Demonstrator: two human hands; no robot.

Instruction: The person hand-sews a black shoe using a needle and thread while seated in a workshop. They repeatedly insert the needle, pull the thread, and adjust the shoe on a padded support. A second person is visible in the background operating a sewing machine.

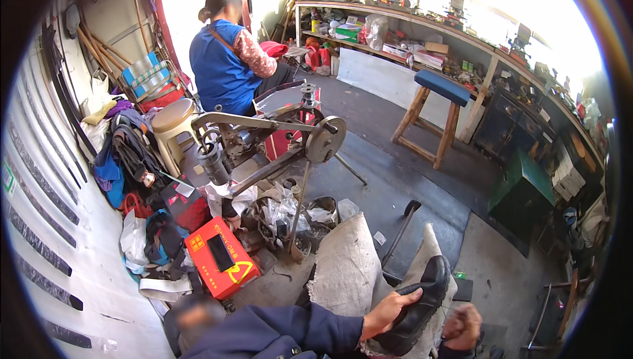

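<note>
A black leather shoe (433,286) rests on a pale canvas cloth (349,267) draped over my lap. My left hand (389,311) grips the shoe at its side, with the thumb laid over the upper. Close to the shoe's right side, my right hand (463,326) is curled closed and a little blurred; whatever its fingers hold is too small or hidden to name.
A hand-cranked sewing machine (264,128) stands ahead. Behind it sits a person in a blue vest (221,52). On the left are a red box (221,257) bearing a phone, a stool (173,116) and piled bags. A blue-topped stool (442,89) stands near the cluttered bench.
</note>
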